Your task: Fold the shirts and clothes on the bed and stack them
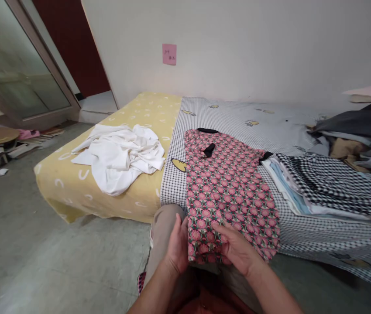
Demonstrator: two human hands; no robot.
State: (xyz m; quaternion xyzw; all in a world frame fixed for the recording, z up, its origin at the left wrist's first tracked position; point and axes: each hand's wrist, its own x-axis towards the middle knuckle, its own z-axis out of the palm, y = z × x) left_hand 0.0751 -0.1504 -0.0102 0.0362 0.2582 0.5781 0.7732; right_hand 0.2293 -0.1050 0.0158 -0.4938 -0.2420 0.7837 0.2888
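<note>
A pink floral dress (228,183) with black trim lies lengthwise on the bed in front of me. Its left side looks folded over in a straight edge, and one black sleeve cuff (209,150) rests on top of the front. At the dress's lower left edge is my left hand (177,246), fingers stretched out along the fabric, some tips partly hidden. My right hand (239,250) touches the lower part of the dress, its fingers extended over the pattern near the hem.
A crumpled white cloth (123,157) lies on the yellow sheet (54,174) at left. Right of the dress is a stack of folded clothes topped by a black-and-white checked garment (332,183). Behind it sits a pile of dark clothes (362,126). A pink note (169,54) is on the wall.
</note>
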